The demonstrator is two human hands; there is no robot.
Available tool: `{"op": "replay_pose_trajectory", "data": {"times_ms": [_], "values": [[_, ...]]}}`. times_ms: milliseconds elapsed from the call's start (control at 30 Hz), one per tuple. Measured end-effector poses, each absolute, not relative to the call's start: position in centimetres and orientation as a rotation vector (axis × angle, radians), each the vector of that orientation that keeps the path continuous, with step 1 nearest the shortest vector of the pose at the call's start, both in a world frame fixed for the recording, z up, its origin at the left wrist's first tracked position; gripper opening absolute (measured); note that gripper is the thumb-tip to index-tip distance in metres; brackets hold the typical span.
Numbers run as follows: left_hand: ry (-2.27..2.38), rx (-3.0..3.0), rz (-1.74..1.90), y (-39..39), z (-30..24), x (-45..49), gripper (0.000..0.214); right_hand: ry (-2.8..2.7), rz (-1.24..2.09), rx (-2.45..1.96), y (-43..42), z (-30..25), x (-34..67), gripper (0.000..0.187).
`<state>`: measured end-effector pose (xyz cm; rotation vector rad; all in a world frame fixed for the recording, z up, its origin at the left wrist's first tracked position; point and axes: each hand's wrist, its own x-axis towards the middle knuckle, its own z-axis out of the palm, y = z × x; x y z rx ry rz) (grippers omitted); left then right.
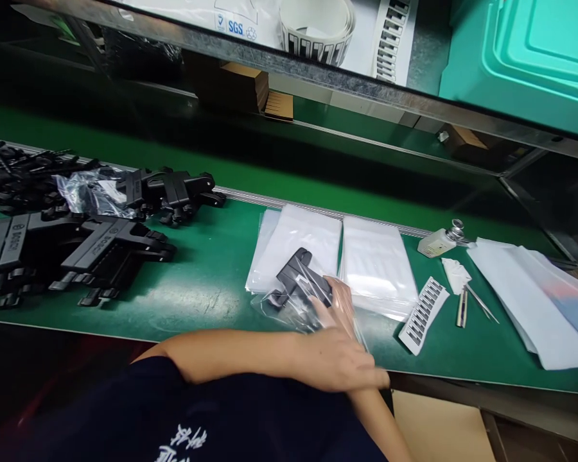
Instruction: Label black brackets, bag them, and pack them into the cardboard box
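My right hand [340, 298] is closed on a black plastic bracket [296, 273], with a clear plastic bag [293, 317] around the bracket and fingers. Across my right wrist lies my left hand [341, 362], its fingers blurred by motion, so I cannot tell whether it grips the bag's edge. Under the bracket is a stack of clear bags [313, 224], and a second bag stack [378, 256] lies just to the right. More black brackets [110, 247] with light lettering are grouped on the left.
To the right lie a label strip [424, 314], a small bottle [436, 244], tweezers [481, 303], a cutter knife [461, 308] and translucent sheets [525, 289]. Overhead, a metal-edged shelf [366, 83] carries a label roll [318, 38] and a teal bin [525, 70].
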<state>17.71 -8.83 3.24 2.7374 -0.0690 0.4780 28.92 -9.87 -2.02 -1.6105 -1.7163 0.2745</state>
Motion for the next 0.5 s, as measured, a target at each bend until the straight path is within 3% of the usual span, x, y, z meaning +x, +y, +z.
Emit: {"op": "replay_pose_trajectory", "data": {"times_ms": [133,233,333,400,500], "values": [[-0.125,2.595,0.449,-7.2,5.4,15.5,0.036,-1.705,0.29,-1.581,-10.2,-1.8,29.4,0.042],[0.239,2.629,0.469,-3.4,7.7,12.2,0.04,-1.865,0.192,-1.497,-10.7,-1.1,30.1,0.038],[0.563,2.617,0.125,0.1,8.7,10.3,0.049,-2.198,0.075,-1.351,-10.7,0.2,29.6,0.04],[0.523,2.453,-0.113,1.5,8.3,9.9,0.05,-2.347,0.149,-1.285,-10.4,1.0,28.9,0.042],[0.476,2.121,-0.113,2.3,6.3,9.1,0.045,-2.183,0.377,-1.354,-10.2,1.7,29.4,0.048]]}}
